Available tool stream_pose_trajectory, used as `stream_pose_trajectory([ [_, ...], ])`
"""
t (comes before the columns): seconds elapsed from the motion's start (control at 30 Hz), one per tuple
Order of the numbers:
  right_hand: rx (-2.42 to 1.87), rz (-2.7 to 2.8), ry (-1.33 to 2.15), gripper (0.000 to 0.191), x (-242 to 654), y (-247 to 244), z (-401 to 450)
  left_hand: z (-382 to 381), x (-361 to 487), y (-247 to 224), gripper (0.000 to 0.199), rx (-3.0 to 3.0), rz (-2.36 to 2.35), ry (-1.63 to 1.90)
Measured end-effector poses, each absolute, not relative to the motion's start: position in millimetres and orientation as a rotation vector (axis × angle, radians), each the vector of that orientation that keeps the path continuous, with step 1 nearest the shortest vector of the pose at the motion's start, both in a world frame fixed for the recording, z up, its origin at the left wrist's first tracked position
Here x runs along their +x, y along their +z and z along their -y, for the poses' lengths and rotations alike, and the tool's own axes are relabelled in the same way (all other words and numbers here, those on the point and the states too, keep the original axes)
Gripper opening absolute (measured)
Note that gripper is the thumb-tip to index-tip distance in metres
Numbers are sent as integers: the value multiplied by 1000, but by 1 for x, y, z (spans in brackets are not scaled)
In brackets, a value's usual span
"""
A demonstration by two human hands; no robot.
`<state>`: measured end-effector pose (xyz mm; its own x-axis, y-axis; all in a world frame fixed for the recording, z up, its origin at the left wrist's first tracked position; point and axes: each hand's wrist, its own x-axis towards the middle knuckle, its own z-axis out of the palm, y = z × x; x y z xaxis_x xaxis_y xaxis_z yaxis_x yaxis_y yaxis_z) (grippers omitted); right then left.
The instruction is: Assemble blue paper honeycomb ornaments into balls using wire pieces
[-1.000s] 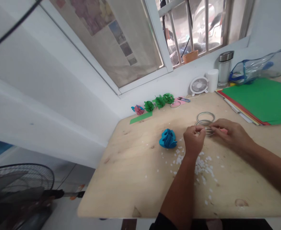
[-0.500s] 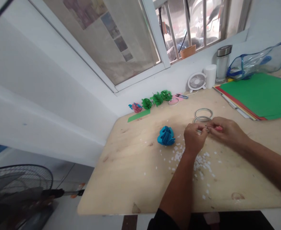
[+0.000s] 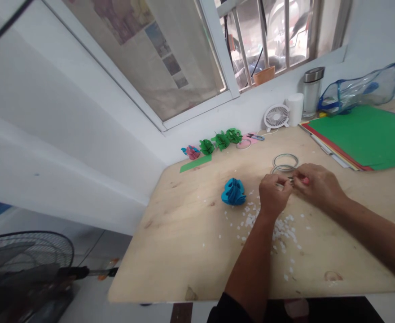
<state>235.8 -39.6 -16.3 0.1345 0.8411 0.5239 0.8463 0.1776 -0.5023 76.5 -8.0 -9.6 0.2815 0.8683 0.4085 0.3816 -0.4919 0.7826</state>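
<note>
My left hand (image 3: 272, 193) is closed in a pinch; what its fingertips hold is too small to name. Close beside it, my right hand (image 3: 313, 183) is closed around a small red tool (image 3: 305, 181), mostly hidden by the fingers. Just behind both hands lie two thin metal rings (image 3: 285, 160), overlapping. A folded blue paper piece (image 3: 234, 192) sits to the left of my left hand. Small white paper bits (image 3: 285, 228) are scattered on the wooden table (image 3: 170, 242) around my left forearm.
Green paper shapes (image 3: 221, 140) and a pink and blue one (image 3: 192, 152) line the wall, near a green strip (image 3: 195, 163). A small white fan (image 3: 276, 117), a glass bottle (image 3: 312, 93) and stacked coloured sheets (image 3: 366, 134) stand or lie behind and to the right.
The fingertips of both hands have drawn slightly apart, and a small dark tip now shows between them. The camera view has shifted a little.
</note>
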Motion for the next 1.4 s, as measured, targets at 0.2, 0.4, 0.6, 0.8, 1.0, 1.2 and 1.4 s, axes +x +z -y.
stream_pose_trajectory([
  [0.2,-1622,1391,296,22,248,-17,35,8,76,-7,8,1717,-1103,1123],
  [0.4,-1440,1487,510,32,240,-10,38,6,77,-8,10,1666,-1095,1110],
  [0.6,-1339,1659,389,24,236,-3,43,6,76,-10,11,1866,-1171,1109],
  [0.8,-1373,1777,164,20,240,-14,39,8,76,-8,12,1985,-1197,1079],
  [1.0,-1416,1816,80,19,241,-16,38,8,76,-8,12,2005,-1186,1078],
  [1.2,-1443,1849,34,14,233,-12,40,8,77,-7,14,2054,-1179,1069],
  [1.4,-1620,1647,49,13,243,-14,37,7,77,-9,13,1954,-1186,1096],
])
